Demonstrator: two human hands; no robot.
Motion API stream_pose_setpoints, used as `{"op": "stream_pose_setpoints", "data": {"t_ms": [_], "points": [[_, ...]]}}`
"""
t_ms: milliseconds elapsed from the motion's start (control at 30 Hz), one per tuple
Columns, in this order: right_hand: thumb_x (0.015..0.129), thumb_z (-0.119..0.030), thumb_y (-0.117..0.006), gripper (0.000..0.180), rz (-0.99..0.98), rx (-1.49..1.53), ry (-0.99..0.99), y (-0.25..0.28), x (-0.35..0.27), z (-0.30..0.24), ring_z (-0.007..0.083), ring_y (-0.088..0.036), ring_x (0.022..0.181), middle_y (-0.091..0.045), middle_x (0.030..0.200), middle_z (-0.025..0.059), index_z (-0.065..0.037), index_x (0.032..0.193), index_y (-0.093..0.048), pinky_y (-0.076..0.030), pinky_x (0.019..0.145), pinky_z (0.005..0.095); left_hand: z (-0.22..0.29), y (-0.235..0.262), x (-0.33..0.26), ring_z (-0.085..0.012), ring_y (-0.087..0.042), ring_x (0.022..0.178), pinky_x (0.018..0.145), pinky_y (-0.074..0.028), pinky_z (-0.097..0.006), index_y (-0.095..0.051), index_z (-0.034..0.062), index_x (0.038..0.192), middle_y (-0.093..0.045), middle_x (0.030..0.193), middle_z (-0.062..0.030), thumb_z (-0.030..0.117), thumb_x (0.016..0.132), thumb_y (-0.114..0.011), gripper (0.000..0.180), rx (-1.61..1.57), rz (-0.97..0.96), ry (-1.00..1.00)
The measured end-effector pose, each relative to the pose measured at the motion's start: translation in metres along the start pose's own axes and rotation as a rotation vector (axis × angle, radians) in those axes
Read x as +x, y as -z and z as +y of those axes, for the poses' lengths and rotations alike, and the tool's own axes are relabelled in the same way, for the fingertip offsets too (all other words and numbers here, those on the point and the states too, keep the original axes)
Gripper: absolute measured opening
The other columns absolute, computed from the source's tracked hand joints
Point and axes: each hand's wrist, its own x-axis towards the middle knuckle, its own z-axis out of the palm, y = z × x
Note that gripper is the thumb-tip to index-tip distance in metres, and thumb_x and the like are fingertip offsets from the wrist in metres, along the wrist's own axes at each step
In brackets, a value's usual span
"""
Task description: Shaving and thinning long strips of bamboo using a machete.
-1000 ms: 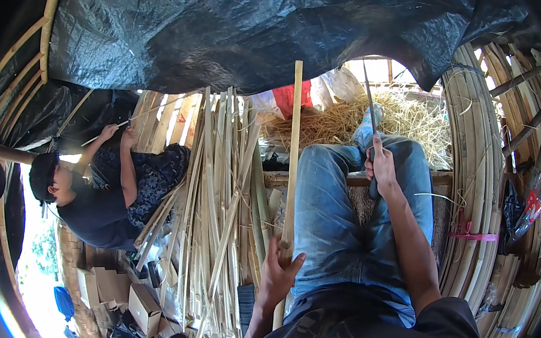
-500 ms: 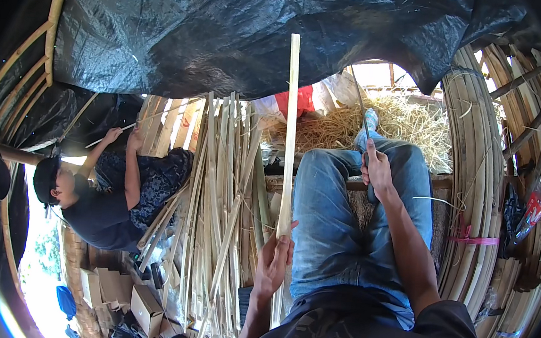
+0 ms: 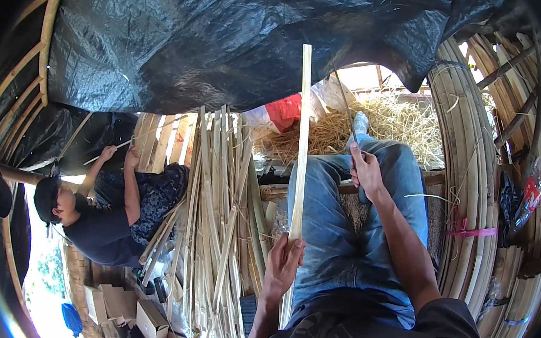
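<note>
A long, pale bamboo strip [image 3: 302, 139] stands nearly upright in front of me, left of my knees. My left hand [image 3: 283, 263] is closed round its lower part, thumb along the face, and the strip's lower end runs down beside my waist. Over my right thigh, my right hand [image 3: 368, 171] grips a knife [image 3: 347, 102]. Its long, thin, dark blade points up and to the left, apart from the strip, and the handle's lower end shows below the fist.
Many bamboo strips [image 3: 214, 228] lean at my left. Beyond them a co-worker [image 3: 105, 225] sits holding a thin strip. Bundled slats [image 3: 467, 160] with a pink tie stand at my right. Straw [image 3: 402, 129] lies beyond my feet, and a black tarp [image 3: 230, 43] hangs overhead.
The bamboo strip and my left hand have shifted slightly right. My right hand has moved a little left, and the knife leans further left. Both hands keep their hold.
</note>
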Motion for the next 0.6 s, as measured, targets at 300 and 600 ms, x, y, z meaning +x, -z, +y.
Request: {"op": "stream_pose_setpoints", "data": {"t_ms": [300,600], "points": [[0.097,-0.045,-0.067,0.046,-0.064,0.083,0.039,-0.002,-0.006,-0.01,0.0048,-0.034,0.04,-0.038,0.052,-0.0057,-0.001,0.086,-0.06,-0.03,0.038,0.0257,-0.022,-0.005,0.017,-0.006,-0.046,0.056,0.051,-0.037,-0.023,-0.057,0.0048,0.092,-0.052,0.069,-0.0005,0.035,0.107,-0.049,0.035,-0.07,-0.087,0.113],[0.1,-0.031,-0.065,0.033,-0.252,0.246,-0.008,0.0,-0.012,-0.015,0.004,-0.033,0.041,-0.035,0.054,-0.008,0.0,0.113,-0.068,-0.028,0.039,0.0247,-0.032,-0.021,0.03,-0.006,-0.043,0.047,0.045,-0.035,-0.022,-0.054,0.0057,0.089,-0.044,0.063,0.0021,0.036,0.108,-0.047,0.036,-0.008,-0.185,0.184]]}}
